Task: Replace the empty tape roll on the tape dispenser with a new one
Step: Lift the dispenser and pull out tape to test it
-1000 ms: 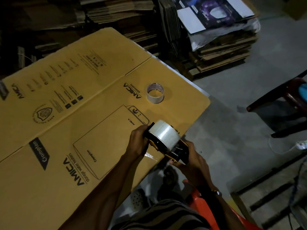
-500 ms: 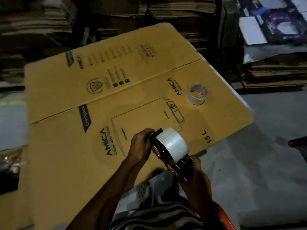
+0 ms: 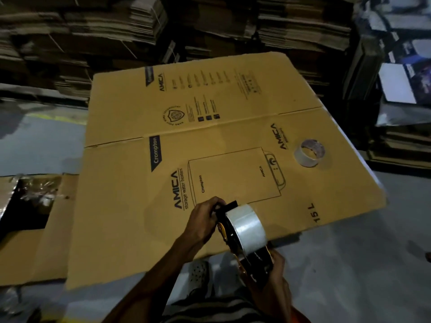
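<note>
A large flattened brown cardboard box [image 3: 221, 145] printed with "AMICA" lies before me. Above its near edge I hold the black-and-yellow tape dispenser [image 3: 247, 248], a full clear tape roll [image 3: 247, 227] seated on it. My right hand [image 3: 277, 283] grips its handle; my left hand [image 3: 203, 220] pinches its front end. The empty cardboard tape core [image 3: 309, 156] stands apart on the box.

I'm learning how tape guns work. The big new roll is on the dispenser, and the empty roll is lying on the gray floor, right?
Not quite. In the head view the empty roll lies on the flattened cardboard box, not on the floor. The rest holds: the new roll sits on the dispenser, held by the left hand and right hand.
</note>
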A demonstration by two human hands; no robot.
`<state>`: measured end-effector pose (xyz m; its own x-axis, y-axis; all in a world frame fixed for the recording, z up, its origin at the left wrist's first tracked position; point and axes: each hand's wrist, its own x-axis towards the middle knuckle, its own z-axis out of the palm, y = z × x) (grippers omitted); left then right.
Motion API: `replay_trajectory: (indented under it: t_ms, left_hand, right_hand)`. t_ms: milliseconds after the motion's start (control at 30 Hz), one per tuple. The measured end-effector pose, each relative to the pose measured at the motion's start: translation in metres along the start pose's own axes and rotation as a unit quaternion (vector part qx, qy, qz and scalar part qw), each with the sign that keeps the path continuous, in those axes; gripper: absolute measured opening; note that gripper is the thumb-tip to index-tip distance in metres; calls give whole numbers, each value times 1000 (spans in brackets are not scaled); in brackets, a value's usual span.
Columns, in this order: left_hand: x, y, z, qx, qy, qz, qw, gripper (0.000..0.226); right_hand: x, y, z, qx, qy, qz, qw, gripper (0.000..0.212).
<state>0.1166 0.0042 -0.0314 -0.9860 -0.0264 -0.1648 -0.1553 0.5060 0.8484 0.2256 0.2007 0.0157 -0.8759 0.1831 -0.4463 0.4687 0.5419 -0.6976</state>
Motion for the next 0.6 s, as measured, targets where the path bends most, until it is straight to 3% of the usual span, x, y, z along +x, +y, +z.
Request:
replay_trajectory:
  t_ms: [267, 367, 467, 600]
  left_hand:
    - [-3, -8, 17, 0, 55, -91, 994, 42]
    - [-4, -4, 17, -11, 60, -107, 992, 33]
    - [-2, -1, 13, -42, 59, -111, 991, 36]
    - [-1, -4, 14, -47, 53, -95, 993, 47]
  right_hand:
    - [27, 12, -13, -36, -111, -24, 993, 71]
    - [28, 23, -9, -42, -138, -49, 988, 85]
    - [24, 23, -5, -23, -158, -31, 987, 95]
    - [22, 21, 2, 21, -142, 0, 990, 84]
